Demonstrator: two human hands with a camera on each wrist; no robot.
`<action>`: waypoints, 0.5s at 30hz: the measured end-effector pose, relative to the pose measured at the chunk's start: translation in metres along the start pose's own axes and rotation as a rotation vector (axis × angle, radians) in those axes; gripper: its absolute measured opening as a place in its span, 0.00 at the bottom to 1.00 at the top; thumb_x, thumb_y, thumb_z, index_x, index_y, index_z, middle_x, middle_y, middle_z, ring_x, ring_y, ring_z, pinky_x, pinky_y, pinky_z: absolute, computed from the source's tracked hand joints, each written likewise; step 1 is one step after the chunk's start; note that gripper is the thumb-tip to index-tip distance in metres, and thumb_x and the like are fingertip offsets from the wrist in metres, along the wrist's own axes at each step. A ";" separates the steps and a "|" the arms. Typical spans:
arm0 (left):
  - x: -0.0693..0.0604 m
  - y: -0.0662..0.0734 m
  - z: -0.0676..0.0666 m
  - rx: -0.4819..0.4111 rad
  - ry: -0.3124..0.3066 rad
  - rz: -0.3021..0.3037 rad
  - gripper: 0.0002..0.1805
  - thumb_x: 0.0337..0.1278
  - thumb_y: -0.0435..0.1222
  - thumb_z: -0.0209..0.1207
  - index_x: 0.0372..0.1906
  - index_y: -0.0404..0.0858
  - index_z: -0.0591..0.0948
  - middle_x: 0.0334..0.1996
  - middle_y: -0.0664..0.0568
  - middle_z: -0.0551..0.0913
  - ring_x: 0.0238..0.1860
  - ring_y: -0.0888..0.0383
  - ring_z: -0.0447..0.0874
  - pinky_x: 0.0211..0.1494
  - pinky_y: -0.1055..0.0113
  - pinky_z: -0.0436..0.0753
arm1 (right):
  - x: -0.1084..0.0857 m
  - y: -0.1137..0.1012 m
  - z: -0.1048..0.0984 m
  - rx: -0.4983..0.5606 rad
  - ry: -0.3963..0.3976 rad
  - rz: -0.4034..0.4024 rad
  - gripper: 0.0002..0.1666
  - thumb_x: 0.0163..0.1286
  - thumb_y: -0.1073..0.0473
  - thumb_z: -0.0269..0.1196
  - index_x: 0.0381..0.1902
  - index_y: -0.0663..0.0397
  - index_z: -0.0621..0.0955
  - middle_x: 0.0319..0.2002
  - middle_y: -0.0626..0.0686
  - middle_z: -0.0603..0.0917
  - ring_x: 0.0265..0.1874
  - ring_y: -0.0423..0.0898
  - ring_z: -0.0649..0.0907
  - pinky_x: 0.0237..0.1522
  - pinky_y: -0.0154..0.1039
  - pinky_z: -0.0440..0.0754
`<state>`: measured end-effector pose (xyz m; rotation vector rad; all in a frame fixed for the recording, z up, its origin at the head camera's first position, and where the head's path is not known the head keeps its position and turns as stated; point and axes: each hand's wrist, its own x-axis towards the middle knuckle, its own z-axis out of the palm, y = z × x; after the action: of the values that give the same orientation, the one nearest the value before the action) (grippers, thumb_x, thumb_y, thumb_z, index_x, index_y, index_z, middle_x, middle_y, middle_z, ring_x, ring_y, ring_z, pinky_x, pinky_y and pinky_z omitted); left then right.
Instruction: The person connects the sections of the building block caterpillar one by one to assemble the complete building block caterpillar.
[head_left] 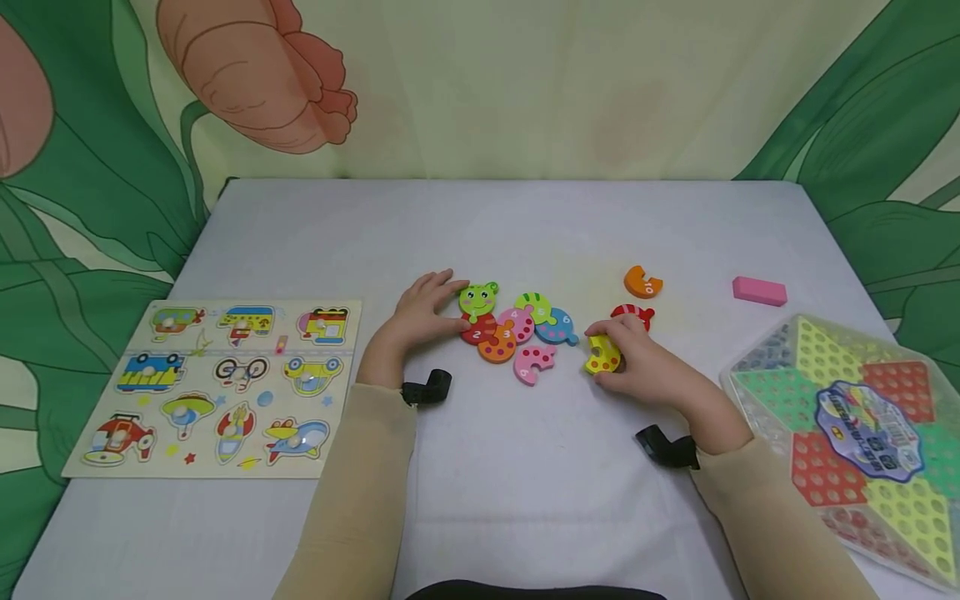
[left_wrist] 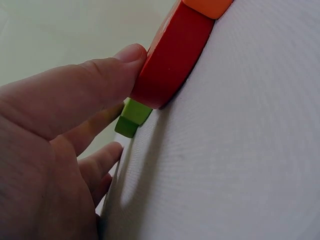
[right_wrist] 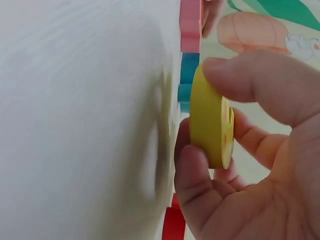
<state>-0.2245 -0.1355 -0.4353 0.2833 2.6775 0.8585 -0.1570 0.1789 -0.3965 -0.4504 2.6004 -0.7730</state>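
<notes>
Joined wooden caterpillar puzzle pieces lie mid-table: a green smiling head [head_left: 478, 302], a red piece [head_left: 477, 330] marked 2, an orange piece [head_left: 497, 343] marked 3, then a pink piece [head_left: 517, 323], a green striped piece [head_left: 534, 307] and a blue piece [head_left: 555, 327]. My left hand [head_left: 422, 310] rests at their left end, its thumb touching the red piece's edge and a finger beside the green head. With thumb and fingers my right hand [head_left: 643, 358] pinches a yellow dotted piece [right_wrist: 207, 120], raised slightly off the cloth, right of the blue piece.
A loose pink dotted piece [head_left: 533, 363] lies below the chain. Beyond my right hand are a red striped piece [head_left: 634, 315] and an orange piece [head_left: 643, 283]. A pink block [head_left: 760, 291], a Chinese checkers box [head_left: 847, 433] and a vehicle puzzle board [head_left: 202, 400] lie farther out.
</notes>
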 end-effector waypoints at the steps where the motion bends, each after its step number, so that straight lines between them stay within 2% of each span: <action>1: 0.000 0.000 0.000 0.000 0.000 0.001 0.37 0.47 0.50 0.60 0.66 0.55 0.62 0.72 0.56 0.49 0.72 0.51 0.37 0.70 0.43 0.44 | 0.002 0.000 0.000 0.009 0.010 0.000 0.33 0.53 0.61 0.66 0.56 0.53 0.67 0.54 0.60 0.61 0.53 0.55 0.66 0.49 0.50 0.78; 4: 0.000 0.001 0.001 -0.003 -0.001 0.004 0.37 0.47 0.50 0.60 0.66 0.55 0.62 0.72 0.56 0.49 0.72 0.51 0.37 0.70 0.43 0.44 | 0.009 0.003 0.000 0.026 0.026 -0.022 0.33 0.54 0.60 0.66 0.56 0.56 0.67 0.60 0.60 0.57 0.58 0.57 0.63 0.52 0.52 0.76; 6: 0.000 0.001 0.001 -0.004 0.001 0.006 0.37 0.47 0.50 0.60 0.66 0.55 0.62 0.72 0.56 0.49 0.72 0.51 0.37 0.70 0.43 0.44 | 0.014 0.004 0.001 0.044 0.033 -0.037 0.32 0.54 0.59 0.66 0.56 0.57 0.67 0.62 0.59 0.58 0.60 0.57 0.63 0.53 0.52 0.75; 11: 0.000 0.002 0.000 -0.005 0.000 0.006 0.37 0.47 0.50 0.59 0.66 0.55 0.62 0.72 0.56 0.48 0.72 0.51 0.36 0.70 0.43 0.44 | 0.022 0.004 0.000 0.092 0.047 -0.023 0.35 0.55 0.54 0.66 0.59 0.56 0.68 0.59 0.58 0.65 0.57 0.54 0.66 0.56 0.52 0.73; 15: 0.000 0.001 0.000 0.000 -0.001 -0.005 0.38 0.47 0.50 0.59 0.67 0.56 0.61 0.72 0.57 0.48 0.72 0.52 0.36 0.70 0.43 0.44 | 0.024 0.004 0.000 0.129 0.035 -0.042 0.37 0.57 0.55 0.65 0.62 0.58 0.65 0.61 0.60 0.63 0.59 0.56 0.65 0.58 0.54 0.70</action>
<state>-0.2241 -0.1348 -0.4345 0.2769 2.6761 0.8574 -0.1788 0.1724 -0.4051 -0.4588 2.5611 -0.9637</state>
